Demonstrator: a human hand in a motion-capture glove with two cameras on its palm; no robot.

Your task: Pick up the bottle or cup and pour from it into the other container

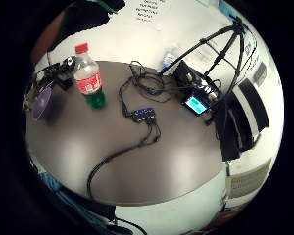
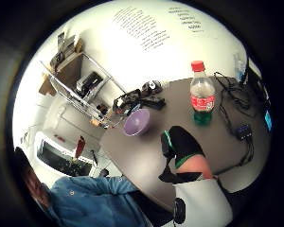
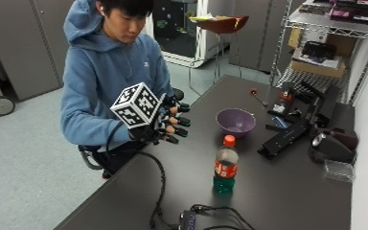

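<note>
So the gloved right hand hovers mid-frame above the counter edge, grip relaxed and holding nothing. The bottle stands upright lower center, the purple bowl just behind it, apart.

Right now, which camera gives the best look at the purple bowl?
The outside view: the purple bowl stands whole on the table, its inside visible, beyond the bottle. The thumb side palm view shows the bowl smaller, also whole. The little finger side view catches it only at the picture's edge.
</note>
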